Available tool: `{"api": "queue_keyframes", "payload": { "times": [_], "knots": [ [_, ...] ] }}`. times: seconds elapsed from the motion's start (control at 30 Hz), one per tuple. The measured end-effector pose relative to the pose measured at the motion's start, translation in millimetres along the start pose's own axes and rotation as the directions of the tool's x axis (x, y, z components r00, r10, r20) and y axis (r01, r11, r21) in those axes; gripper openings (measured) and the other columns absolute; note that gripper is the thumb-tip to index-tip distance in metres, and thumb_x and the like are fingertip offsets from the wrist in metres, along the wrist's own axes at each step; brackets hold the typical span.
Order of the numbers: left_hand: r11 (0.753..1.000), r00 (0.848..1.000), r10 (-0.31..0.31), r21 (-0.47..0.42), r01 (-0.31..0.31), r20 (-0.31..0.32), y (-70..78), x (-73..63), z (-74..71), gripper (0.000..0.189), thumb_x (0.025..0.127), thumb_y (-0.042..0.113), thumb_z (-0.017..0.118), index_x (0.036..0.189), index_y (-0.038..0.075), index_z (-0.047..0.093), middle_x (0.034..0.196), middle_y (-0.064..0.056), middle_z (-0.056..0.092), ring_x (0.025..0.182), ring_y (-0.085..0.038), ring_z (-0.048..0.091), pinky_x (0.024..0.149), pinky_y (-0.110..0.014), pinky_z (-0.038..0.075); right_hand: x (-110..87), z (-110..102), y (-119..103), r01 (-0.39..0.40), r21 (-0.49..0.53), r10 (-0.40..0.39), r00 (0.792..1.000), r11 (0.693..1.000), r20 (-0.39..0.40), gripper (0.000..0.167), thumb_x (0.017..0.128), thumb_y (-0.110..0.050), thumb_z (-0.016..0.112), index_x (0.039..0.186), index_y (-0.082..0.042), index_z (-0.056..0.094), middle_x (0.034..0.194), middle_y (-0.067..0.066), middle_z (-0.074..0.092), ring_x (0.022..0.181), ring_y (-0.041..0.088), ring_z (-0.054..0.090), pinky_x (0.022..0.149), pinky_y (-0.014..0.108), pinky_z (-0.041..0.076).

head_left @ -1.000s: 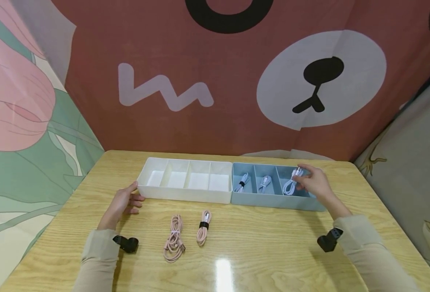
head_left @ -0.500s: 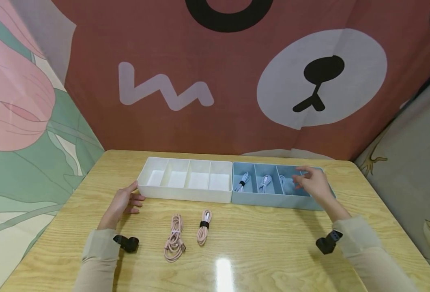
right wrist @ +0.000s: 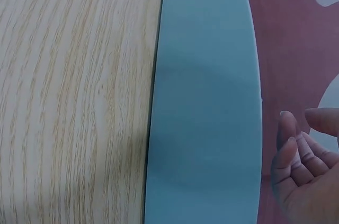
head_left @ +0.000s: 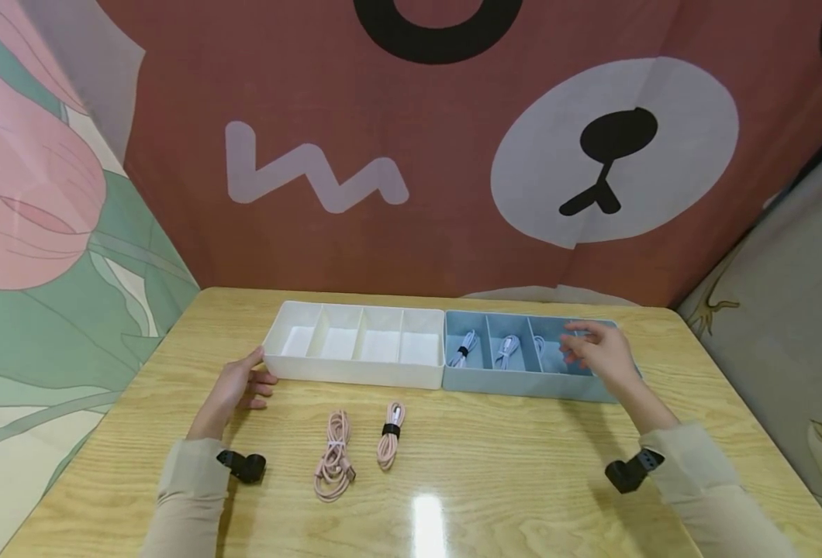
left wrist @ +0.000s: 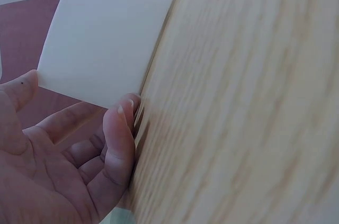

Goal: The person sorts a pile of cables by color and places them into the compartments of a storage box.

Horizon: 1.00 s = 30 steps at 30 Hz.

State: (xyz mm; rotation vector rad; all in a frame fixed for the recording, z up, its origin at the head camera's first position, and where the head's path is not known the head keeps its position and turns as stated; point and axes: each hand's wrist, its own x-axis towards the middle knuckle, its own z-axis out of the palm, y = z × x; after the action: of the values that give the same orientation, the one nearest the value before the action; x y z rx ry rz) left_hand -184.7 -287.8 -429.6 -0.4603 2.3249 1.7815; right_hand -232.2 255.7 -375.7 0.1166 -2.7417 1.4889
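Observation:
At the outer end of the white divided box (head_left: 355,372), my left hand (head_left: 233,387) rests its thumb tip by the rim and its fingertips low against the end. My right hand (head_left: 601,355) hovers above the right part of the blue divided box (head_left: 523,384), fingers loosely bent and nothing between them. Part of a pale cable (head_left: 540,344) shows in the third blue compartment. The first compartment holds a bundled pale cable with a black strap (head_left: 463,350), the second another coiled pale cable (head_left: 506,352). The fourth is largely hidden behind my right hand.
Two pink cables lie on the wooden table (head_left: 509,465) before the boxes: a longer coiled one (head_left: 334,457) and a shorter one with a black strap (head_left: 390,435). Both boxes stand end to end near the back edge, in front of a printed cloth (head_left: 383,248).
My right hand has let go of the pale cable, which now lies in the third blue compartment. The hand stays above the box; my left hand has not moved.

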Motion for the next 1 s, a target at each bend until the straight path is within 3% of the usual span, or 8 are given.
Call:
{"api": "queue_keyframes", "payload": {
  "times": [0.23, 0.47, 0.77, 1.0],
  "knots": [
    [1.0, 1.0, 0.0, -0.003, 0.0, -0.014, -0.9, 0.6, 0.6, 0.07, 0.095, 0.053, 0.028, 0.137, -0.002, 0.032, 0.083, -0.004, 0.06, 0.067, -0.013, 0.058, 0.058, -0.031, 0.052, -5.4, -0.8, -5.3, -0.015, 0.054, 0.015, 1.0, 0.998, 0.009, 0.046, 0.092, -0.025, 0.055, 0.126, 0.005, 0.048, 0.078, 0.002, 0.066, 0.069, 0.019, 0.065, 0.057, 0.03, 0.051],
    [1.0, 1.0, 0.004, -0.008, -0.004, -0.017, -1.6, 0.6, 0.9, 0.07, 0.095, 0.053, 0.029, 0.137, -0.002, 0.032, 0.081, -0.003, 0.06, 0.065, -0.013, 0.058, 0.058, -0.031, 0.052, -12.5, -0.7, -12.1, -0.007, 0.086, 0.005, 1.0, 0.996, 0.019, 0.046, 0.092, -0.026, 0.055, 0.126, 0.004, 0.048, 0.08, 0.006, 0.067, 0.068, 0.018, 0.065, 0.058, 0.031, 0.051],
    [1.0, 1.0, -0.001, -0.024, 0.001, -0.021, -3.9, 2.2, 0.9, 0.074, 0.093, 0.056, 0.032, 0.137, -0.004, 0.031, 0.08, -0.002, 0.061, 0.065, -0.014, 0.058, 0.057, -0.03, 0.052, -20.8, 0.9, -16.4, -0.001, 0.134, -0.004, 0.999, 0.991, 0.035, 0.045, 0.092, -0.026, 0.054, 0.125, 0.005, 0.048, 0.075, -0.006, 0.065, 0.067, 0.013, 0.064, 0.06, 0.03, 0.052],
    [1.0, 1.0, -0.013, -0.001, 0.013, -0.02, -0.4, 0.8, 1.7, 0.069, 0.094, 0.054, 0.028, 0.138, 0.0, 0.032, 0.084, -0.004, 0.06, 0.067, -0.014, 0.057, 0.058, -0.03, 0.052, -29.0, 9.2, -21.3, 0.029, 0.204, -0.035, 0.999, 0.979, 0.026, 0.039, 0.091, -0.024, 0.057, 0.118, 0.003, 0.052, 0.077, 0.001, 0.068, 0.066, 0.015, 0.063, 0.06, 0.032, 0.051]
  ]
}}
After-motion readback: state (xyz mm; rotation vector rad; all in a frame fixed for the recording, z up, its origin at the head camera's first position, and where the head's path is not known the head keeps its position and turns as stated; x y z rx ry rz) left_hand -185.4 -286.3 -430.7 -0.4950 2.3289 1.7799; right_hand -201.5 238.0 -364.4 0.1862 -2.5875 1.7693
